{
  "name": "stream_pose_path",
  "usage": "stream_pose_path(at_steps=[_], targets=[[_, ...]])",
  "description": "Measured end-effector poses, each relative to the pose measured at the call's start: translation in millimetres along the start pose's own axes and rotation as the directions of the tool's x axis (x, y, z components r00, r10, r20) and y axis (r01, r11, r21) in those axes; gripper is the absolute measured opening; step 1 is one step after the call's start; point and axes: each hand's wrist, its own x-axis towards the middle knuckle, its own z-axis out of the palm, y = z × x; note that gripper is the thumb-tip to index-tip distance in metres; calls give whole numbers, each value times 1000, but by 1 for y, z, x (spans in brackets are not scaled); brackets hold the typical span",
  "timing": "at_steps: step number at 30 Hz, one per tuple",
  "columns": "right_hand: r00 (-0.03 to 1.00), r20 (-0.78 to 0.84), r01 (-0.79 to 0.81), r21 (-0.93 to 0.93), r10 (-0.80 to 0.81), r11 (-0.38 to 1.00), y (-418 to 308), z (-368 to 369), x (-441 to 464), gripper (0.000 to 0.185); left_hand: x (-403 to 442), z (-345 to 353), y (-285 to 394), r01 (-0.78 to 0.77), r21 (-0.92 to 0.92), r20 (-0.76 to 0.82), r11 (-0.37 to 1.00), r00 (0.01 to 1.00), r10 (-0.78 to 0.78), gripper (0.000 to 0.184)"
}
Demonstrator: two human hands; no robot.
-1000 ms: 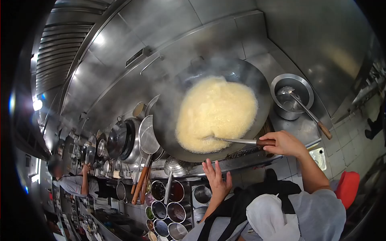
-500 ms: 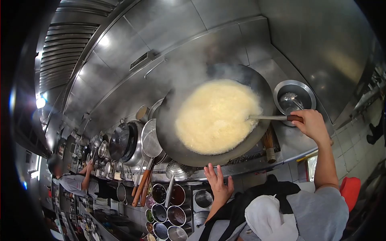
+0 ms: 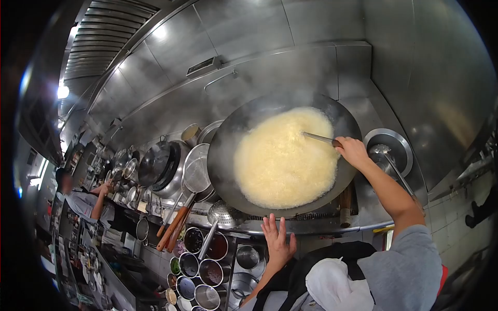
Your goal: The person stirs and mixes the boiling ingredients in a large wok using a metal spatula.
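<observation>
Liquid (image 3: 285, 166) looks pale yellow and frothy inside the dark wok (image 3: 222, 171).

Brushed-metal panels (image 3: 249, 26) line the wall, joined by vertical seams, with haze drifting before them. A slatted metal hood (image 3: 111, 36) slants overhead at left, near a bright lamp (image 3: 63, 92). Pale floor tiles (image 3: 446, 220) show beyond the counter's right end.

No readable text, labels, brands, numbers or signs show anywhere in view.
</observation>
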Motion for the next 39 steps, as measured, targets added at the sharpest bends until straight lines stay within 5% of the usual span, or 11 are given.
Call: stream_pose_path(at_steps=[7, 12, 27, 39], targets=[[999, 42, 11, 68, -14, 998, -23, 22, 43, 36, 0, 6, 2, 15, -23, -45, 1000, 999, -16, 88], [998, 43, -60, 120, 55, 991, -17, 4, 36, 32, 2, 6, 5, -2, 21, -54, 1000, 999, 3, 100], [973, 133, -202, 86, 190, 976, 23, -133, -101, 39, 2, 8, 6, 13, -11, -79, 1000, 997, -14, 87], [933, 359, -81, 302, -35, 950, -4, -206, -135, 38, 4, 2, 7, -23, -31, -81, 999, 996, 21, 90]])
